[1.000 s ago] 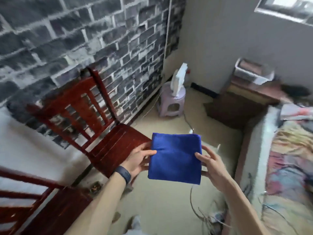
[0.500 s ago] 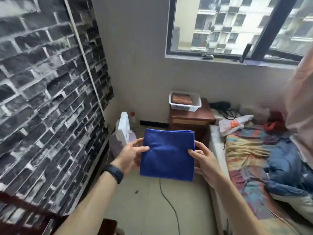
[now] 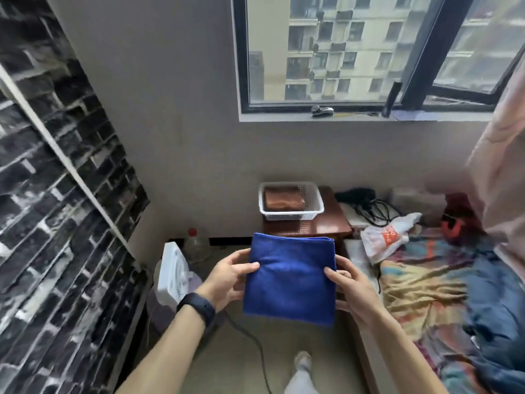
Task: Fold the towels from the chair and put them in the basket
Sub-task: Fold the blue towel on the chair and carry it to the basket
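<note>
Two towels [image 3: 289, 277], one basket [image 3: 291, 216]

blue towel [image 3: 289, 275]: matt cloth, fine nap, looks like microfibre. brown towel [image 3: 282, 198] in basket: cloth too, ribbed pile. basket [image 3: 315, 204]: white plastic, perforated walls, slight sheen. nightstand [image 3: 326, 227]: dark red wood, glossy lacquer, reflects the basket mesh. left wall [image 3: 56, 194]: rough brick-look finish, dark with pale joints. bag [image 3: 387, 234] on bed: thin crinkly plastic. wristband [image 3: 196, 306]: smooth black, matt.
</note>
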